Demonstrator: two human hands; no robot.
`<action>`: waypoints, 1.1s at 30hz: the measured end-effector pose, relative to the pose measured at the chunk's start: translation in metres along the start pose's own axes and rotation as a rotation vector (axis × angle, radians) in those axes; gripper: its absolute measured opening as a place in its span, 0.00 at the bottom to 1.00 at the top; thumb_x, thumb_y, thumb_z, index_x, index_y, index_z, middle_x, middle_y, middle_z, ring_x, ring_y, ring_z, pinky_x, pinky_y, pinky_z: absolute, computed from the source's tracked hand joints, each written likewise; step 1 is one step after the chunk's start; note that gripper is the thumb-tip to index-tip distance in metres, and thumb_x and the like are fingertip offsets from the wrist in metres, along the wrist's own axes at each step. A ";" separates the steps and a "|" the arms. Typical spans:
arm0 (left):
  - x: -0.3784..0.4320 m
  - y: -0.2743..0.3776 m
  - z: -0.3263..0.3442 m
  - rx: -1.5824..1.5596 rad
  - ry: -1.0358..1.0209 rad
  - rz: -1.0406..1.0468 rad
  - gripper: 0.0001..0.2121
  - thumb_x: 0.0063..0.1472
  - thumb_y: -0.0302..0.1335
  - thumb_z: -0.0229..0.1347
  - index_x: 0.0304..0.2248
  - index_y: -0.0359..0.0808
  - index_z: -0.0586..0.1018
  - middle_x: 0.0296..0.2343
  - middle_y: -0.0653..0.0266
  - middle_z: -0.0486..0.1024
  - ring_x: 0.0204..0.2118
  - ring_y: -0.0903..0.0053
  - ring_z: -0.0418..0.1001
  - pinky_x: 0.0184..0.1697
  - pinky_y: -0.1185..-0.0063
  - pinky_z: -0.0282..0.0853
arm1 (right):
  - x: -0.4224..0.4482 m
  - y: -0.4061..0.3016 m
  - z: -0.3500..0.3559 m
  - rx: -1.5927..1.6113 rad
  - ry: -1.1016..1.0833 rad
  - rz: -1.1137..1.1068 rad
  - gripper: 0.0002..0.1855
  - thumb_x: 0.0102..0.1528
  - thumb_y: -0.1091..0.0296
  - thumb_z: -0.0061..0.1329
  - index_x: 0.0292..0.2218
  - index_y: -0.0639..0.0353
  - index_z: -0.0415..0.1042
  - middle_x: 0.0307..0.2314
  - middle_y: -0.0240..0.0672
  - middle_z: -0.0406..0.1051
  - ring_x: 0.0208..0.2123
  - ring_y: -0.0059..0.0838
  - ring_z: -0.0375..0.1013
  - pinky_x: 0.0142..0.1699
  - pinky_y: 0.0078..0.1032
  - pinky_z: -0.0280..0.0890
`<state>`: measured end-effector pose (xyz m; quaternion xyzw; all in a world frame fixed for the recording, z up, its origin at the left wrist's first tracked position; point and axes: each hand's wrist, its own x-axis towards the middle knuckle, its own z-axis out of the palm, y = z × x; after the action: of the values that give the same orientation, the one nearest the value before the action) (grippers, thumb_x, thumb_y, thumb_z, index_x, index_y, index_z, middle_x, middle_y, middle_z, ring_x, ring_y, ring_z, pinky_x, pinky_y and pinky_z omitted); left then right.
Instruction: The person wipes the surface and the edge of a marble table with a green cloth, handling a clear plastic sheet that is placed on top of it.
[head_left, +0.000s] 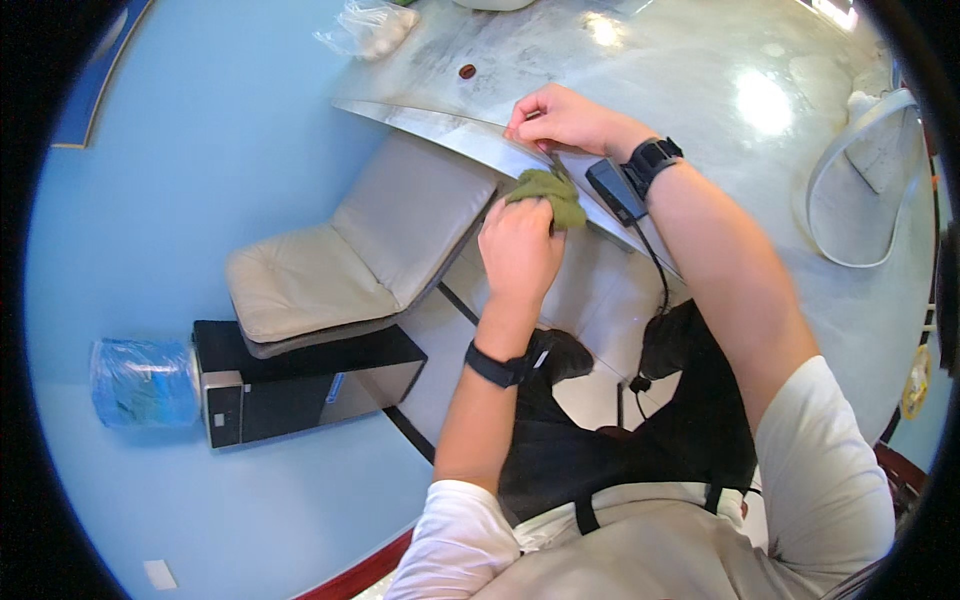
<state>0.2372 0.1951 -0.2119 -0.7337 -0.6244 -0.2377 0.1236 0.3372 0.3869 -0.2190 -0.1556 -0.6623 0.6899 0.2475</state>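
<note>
My left hand (517, 244) grips a crumpled olive-green cloth (546, 193) just off the near edge of the grey table (697, 97). Over that edge is my right hand (566, 120), its fingers curled and thumb close to the fingertips. Whether anything small is pinched there cannot be made out. Beside my right wrist is a small black device (616, 191) with a cable running down from it. A dark round object (467, 71) lies on the tabletop beyond my right hand.
A chair with beige cushions (315, 281) stands by the blue wall (187, 187). Behind it is a black water dispenser (300, 390) with a blue bottle (142, 382). A clear plastic bag of pale round items (379, 34) rests at the table's far left; a white strap-like loop (814, 187) lies right.
</note>
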 end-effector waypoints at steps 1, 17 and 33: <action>-0.008 0.005 -0.003 -0.014 0.005 -0.008 0.08 0.47 0.28 0.65 0.25 0.37 0.77 0.24 0.59 0.77 0.31 0.57 0.76 0.39 0.66 0.72 | 0.000 -0.002 0.001 -0.041 0.020 -0.006 0.07 0.54 0.73 0.50 0.32 0.67 0.77 0.32 0.32 0.77 0.27 0.15 0.67 0.34 0.18 0.65; -0.050 -0.059 0.058 -1.421 0.389 -1.048 0.12 0.70 0.30 0.52 0.42 0.27 0.77 0.37 0.63 0.78 0.39 0.80 0.72 0.46 0.80 0.66 | 0.000 -0.014 0.019 -0.095 0.042 0.029 0.17 0.63 0.74 0.47 0.53 0.59 0.73 0.51 0.34 0.73 0.49 0.22 0.74 0.46 0.22 0.72; -0.050 -0.062 0.143 -1.564 0.213 -0.660 0.12 0.60 0.20 0.48 0.43 0.26 0.76 0.32 0.58 0.78 0.36 0.76 0.74 0.42 0.76 0.69 | 0.003 -0.025 0.051 -1.166 -0.194 -0.063 0.34 0.61 0.74 0.46 0.67 0.48 0.58 0.69 0.36 0.49 0.73 0.42 0.36 0.72 0.51 0.25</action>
<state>0.1987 0.2320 -0.3667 -0.3625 -0.4475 -0.6918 -0.4356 0.3108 0.3456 -0.1901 -0.1825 -0.9560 0.2155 0.0796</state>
